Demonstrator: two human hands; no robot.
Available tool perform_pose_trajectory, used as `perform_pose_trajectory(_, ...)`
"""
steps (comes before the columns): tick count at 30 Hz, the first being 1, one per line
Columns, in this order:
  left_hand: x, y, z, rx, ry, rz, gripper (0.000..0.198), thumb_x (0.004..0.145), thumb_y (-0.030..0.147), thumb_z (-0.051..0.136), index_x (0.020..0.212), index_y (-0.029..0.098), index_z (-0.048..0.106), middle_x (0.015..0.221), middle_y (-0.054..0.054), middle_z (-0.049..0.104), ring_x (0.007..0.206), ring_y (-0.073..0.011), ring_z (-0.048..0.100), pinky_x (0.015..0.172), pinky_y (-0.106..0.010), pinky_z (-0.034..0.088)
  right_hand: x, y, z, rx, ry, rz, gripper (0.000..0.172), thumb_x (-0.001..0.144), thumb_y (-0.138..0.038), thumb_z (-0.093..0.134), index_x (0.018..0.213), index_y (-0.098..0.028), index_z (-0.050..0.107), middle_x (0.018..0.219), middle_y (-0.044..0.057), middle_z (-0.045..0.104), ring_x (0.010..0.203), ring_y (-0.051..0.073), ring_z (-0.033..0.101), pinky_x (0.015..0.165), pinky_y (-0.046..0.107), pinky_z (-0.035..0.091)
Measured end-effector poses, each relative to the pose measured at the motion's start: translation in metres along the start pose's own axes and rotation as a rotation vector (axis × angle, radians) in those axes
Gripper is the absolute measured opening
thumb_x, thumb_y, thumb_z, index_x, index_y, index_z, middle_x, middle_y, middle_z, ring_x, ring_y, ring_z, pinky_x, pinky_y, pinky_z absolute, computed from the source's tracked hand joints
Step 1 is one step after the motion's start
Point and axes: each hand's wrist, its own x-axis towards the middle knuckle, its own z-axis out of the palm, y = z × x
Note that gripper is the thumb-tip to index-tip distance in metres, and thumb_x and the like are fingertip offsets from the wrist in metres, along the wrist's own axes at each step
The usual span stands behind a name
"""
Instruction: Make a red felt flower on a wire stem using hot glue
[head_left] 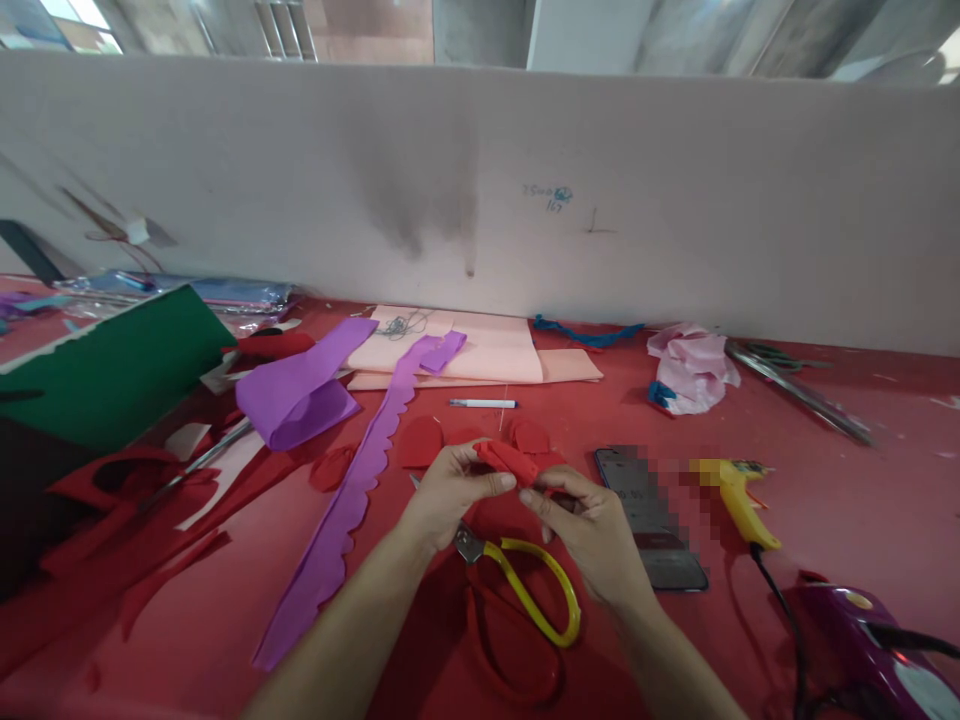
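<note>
Between my two hands, above the red table, is a small folded piece of red crepe paper (510, 460). My left hand (457, 495) pinches its left end between thumb and fingers. At the right end, the fingers of my right hand (589, 525) close on the same piece. Just below lie scissors (532, 590) with one yellow and one red handle, their blades partly hidden behind my left hand. Rounded red cutouts (422, 442) rest on the table beyond my hands. A purple strip with a scalloped edge (364, 470) runs along the left of my left arm.
On the right are a phone (652, 530), a yellow glue gun (739, 500) with a black cord, and a purple device (870, 640). Peach sheets (480, 345) and a pen (484, 404) lie further back. Red scraps and a green sheet (127, 370) crowd the left. A white wall (300, 180) stands behind.
</note>
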Motion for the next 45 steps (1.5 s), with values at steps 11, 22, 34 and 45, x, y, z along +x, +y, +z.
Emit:
perform_pose_trajectory(11,0.0001,-0.0015,0.0007,0.016,-0.004,0.024,0.01,0.067,0.019,0.071,0.077,0.018,0.073,0.076,-0.004,0.07,0.074,-0.0169,0.061,0.077,-0.029,0.045,-0.0005,-0.001,0.002,0.213,-0.031,0.109,0.017,0.066,-0.032,0.074,0.066,-0.017,0.065,0.054,-0.006,0.051,0.041,0.005,0.04,0.043,0.02,0.029)
perform_pose_trajectory(22,-0.001,-0.0014,0.0008,-0.058,0.007,-0.017,0.016,0.061,0.017,0.076,0.077,0.017,0.072,0.08,-0.004,0.066,0.075,-0.0162,0.06,0.07,-0.026,0.045,0.0011,-0.0025,0.0018,0.362,-0.125,0.33,0.022,0.06,-0.032,0.077,0.066,-0.018,0.062,0.038,-0.01,0.043,0.032,0.003,0.028,0.036,0.02,0.011)
perform_pose_trajectory(34,0.0005,-0.0059,0.002,-0.057,0.06,0.052,0.01,0.062,0.019,0.075,0.072,0.017,0.072,0.077,-0.004,0.062,0.074,-0.0157,0.057,0.074,-0.028,0.045,-0.003,0.0028,0.0043,0.311,-0.103,0.161,0.028,0.065,-0.031,0.076,0.087,-0.021,0.064,0.064,-0.003,0.061,0.056,0.01,0.053,0.055,0.022,0.043)
perform_pose_trajectory(45,0.0001,-0.0063,0.0019,0.179,0.006,0.029,0.008,0.064,0.02,0.072,0.072,0.018,0.074,0.087,-0.006,0.059,0.085,-0.019,0.056,0.081,-0.029,0.042,-0.0017,0.0033,-0.0022,0.134,0.007,-0.103,0.016,0.077,-0.034,0.066,0.088,-0.023,0.065,0.087,0.003,0.065,0.084,0.018,0.058,0.078,0.03,0.044)
